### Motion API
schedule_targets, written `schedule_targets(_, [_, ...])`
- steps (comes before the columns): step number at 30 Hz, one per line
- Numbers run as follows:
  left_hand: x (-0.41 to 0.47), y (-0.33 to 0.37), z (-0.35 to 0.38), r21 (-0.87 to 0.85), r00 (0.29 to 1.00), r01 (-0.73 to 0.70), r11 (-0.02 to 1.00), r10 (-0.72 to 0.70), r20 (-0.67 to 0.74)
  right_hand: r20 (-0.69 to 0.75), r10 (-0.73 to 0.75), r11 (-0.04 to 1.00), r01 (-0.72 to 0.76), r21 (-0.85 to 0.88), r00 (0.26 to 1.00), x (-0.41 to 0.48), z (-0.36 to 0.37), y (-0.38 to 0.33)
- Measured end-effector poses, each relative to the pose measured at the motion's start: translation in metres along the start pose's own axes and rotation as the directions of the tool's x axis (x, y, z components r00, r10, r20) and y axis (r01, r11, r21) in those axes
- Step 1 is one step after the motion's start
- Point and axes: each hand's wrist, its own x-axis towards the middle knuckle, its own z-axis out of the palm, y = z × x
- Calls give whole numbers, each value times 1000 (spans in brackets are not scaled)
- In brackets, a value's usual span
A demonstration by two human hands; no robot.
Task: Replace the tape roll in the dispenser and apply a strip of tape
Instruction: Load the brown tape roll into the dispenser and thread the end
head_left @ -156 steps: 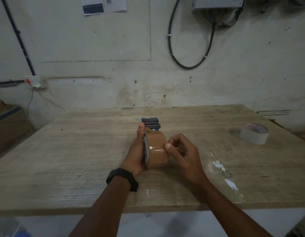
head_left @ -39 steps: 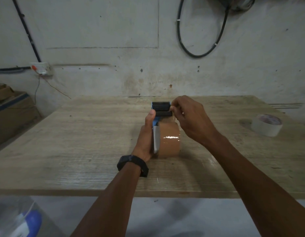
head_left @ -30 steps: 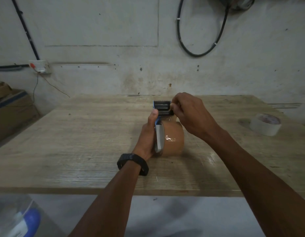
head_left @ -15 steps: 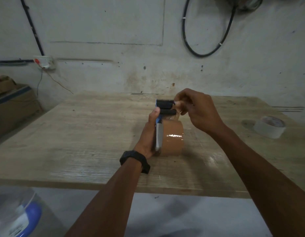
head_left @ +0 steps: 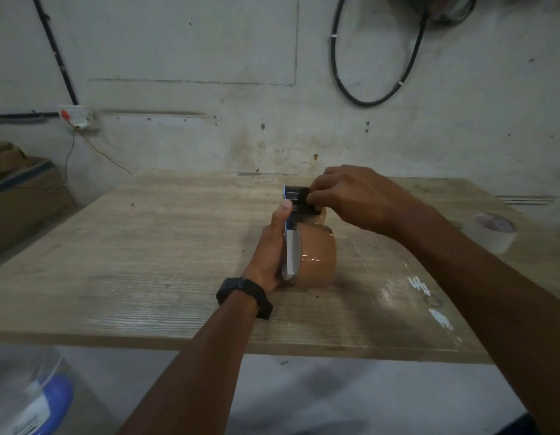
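A tape dispenser with a grey side plate and a black roller head stands on the wooden table. A brown tape roll sits mounted in it. My left hand grips the dispenser from the left side, thumb up near the head. My right hand reaches over from the right and pinches at the black roller and cutter end; the tape's free end lies hidden under its fingers.
A white tape roll lies at the table's right edge. Scraps of clear tape stick to the wood at the front right. A cardboard box stands left of the table. A plastic container shows at bottom left.
My right hand left the roll's face and went up to the dispenser's head, where it has stayed, shifting slightly. The left hand keeps its grip; the camera has shifted a little.
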Motion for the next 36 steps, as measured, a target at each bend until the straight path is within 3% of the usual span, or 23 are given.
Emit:
schedule_targets(6, [-1, 1, -1, 19, 1000, 18, 1000, -17, -17, 68, -30, 997, 34, -68, 997, 4, -6, 3])
schedule_targets(16, [2, -1, 2, 37, 999, 15, 999, -13, -52, 102, 110, 991, -117, 59, 989, 15, 8, 0])
schedule_targets(32, [-6, 7, 9, 131, 987, 28, 991, -7, -160, -1, 12, 998, -12, 61, 1000, 23, 17, -4])
schedule_targets(36, [-8, 8, 11, 108, 994, 12, 994, 0, -109, -3, 2, 998, -2, 62, 1000, 18, 11, -4])
